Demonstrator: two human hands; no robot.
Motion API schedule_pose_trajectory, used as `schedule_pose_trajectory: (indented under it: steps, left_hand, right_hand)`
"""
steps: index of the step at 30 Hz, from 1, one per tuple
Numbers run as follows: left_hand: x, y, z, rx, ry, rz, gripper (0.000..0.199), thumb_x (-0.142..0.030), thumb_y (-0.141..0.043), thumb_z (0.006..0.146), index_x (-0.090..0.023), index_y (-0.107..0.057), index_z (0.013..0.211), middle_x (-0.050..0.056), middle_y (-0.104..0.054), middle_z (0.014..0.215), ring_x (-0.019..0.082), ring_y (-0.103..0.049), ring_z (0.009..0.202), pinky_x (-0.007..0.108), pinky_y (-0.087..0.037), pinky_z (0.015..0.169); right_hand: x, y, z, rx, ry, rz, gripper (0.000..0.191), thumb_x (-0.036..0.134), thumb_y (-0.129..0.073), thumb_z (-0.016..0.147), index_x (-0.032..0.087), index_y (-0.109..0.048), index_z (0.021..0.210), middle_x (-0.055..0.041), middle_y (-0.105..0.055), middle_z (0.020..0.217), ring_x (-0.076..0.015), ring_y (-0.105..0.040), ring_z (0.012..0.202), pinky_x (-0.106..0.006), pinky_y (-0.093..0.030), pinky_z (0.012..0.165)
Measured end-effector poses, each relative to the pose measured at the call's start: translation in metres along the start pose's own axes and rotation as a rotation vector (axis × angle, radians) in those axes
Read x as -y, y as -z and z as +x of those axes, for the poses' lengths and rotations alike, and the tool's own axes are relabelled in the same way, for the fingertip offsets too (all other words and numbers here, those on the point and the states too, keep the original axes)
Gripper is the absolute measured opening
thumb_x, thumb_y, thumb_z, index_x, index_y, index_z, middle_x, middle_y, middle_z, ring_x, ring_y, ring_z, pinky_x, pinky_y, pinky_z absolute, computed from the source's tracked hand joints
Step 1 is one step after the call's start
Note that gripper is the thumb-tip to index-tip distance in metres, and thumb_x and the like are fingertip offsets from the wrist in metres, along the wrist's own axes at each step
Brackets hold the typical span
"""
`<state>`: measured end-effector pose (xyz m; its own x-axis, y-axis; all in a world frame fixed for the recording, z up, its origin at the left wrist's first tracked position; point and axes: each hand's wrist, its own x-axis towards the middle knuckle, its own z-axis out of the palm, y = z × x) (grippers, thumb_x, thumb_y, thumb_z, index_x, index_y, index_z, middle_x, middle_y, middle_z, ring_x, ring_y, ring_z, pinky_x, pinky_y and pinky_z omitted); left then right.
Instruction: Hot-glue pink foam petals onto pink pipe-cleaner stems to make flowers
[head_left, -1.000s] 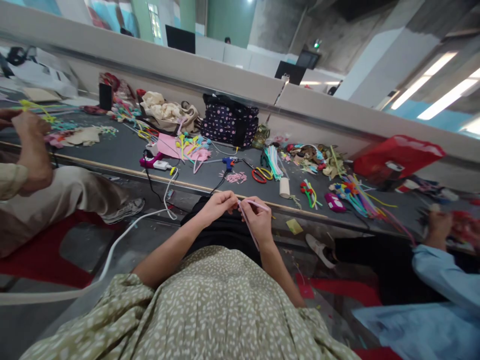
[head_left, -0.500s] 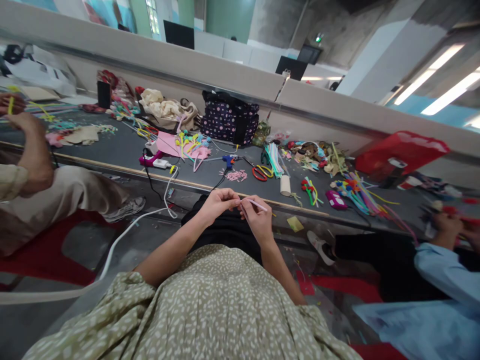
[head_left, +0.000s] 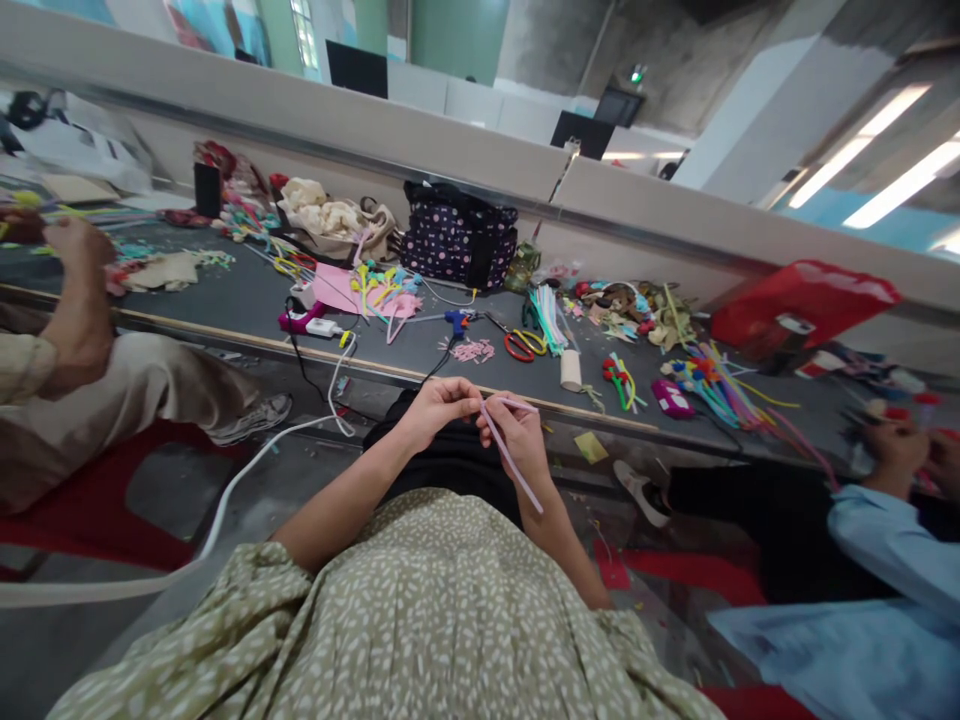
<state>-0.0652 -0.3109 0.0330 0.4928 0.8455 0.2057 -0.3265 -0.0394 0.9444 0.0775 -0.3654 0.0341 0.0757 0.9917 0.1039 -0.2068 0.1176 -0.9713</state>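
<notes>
A pale pink-lilac pipe cleaner (head_left: 513, 464) is held between my two hands, above my lap and close to the table edge. It is bent sharply near my fingertips, with one leg slanting down across my right palm and a shorter leg pointing right. My left hand (head_left: 444, 408) pinches it at the bend with thumb and forefinger. My right hand (head_left: 521, 435) is closed around it just beside the left fingertips. Beyond my hands, short pink cut pieces (head_left: 472, 350) lie in a small pile on the dark table (head_left: 420, 350).
Red-and-yellow-handled scissors (head_left: 525, 345), a blue glue gun (head_left: 456, 320), a cylinder (head_left: 571, 370) and pipe cleaner bundles (head_left: 549, 318) lie ahead. A dotted bag (head_left: 459, 238) stands behind. A white cable (head_left: 262, 440) hangs at left. Co-workers sit on both sides.
The pipe cleaner's long leg has swung down across my right palm, so two legs now show from the bend. Both hands stay in nearly the same place.
</notes>
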Motion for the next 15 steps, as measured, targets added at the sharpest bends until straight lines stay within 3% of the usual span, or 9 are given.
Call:
schedule_pose_trajectory:
  steps: [5,9,12,15]
  left_hand:
    - [0.001,0.003,0.0,-0.004,0.137,-0.045,0.04,-0.051,-0.071,0.073,-0.012,-0.061,0.072,0.001,-0.058,0.064,0.008,-0.052,0.055,0.021,-0.044,0.054]
    - [-0.002,0.002,0.001,0.003,0.188,-0.012,0.044,-0.055,-0.07,0.072,-0.012,-0.061,0.069,0.0,-0.055,0.059,0.008,-0.049,0.051,0.02,-0.042,0.049]
    - [-0.006,0.002,0.002,0.009,0.156,0.062,0.042,-0.052,-0.071,0.071,-0.012,-0.059,0.065,-0.001,-0.054,0.056,0.006,-0.046,0.048,0.019,-0.04,0.049]
    - [-0.008,0.003,0.003,0.017,0.107,0.124,0.04,-0.05,-0.071,0.071,-0.013,-0.058,0.066,-0.001,-0.055,0.056,0.007,-0.047,0.049,0.02,-0.04,0.05]
  right_hand:
    - [0.008,0.001,-0.005,-0.095,0.331,-0.457,0.024,0.043,-0.056,0.087,0.021,-0.063,0.081,-0.0013,-0.064,0.069,-0.0135,-0.057,0.057,-0.026,-0.05,0.055]
    - [0.003,0.01,-0.002,0.011,0.665,-0.848,0.021,0.031,-0.048,0.093,0.022,-0.066,0.087,-0.0073,-0.067,0.084,-0.0199,-0.061,0.08,-0.034,-0.049,0.079]
    - [-0.001,0.015,0.001,0.088,0.762,-0.987,0.023,0.025,-0.044,0.094,0.022,-0.066,0.091,-0.0083,-0.067,0.084,-0.0206,-0.061,0.082,-0.035,-0.047,0.079]
    - [-0.001,0.015,0.0,0.099,0.767,-0.99,0.022,0.023,-0.043,0.094,0.022,-0.066,0.092,-0.0083,-0.067,0.085,-0.0205,-0.061,0.082,-0.034,-0.048,0.078]
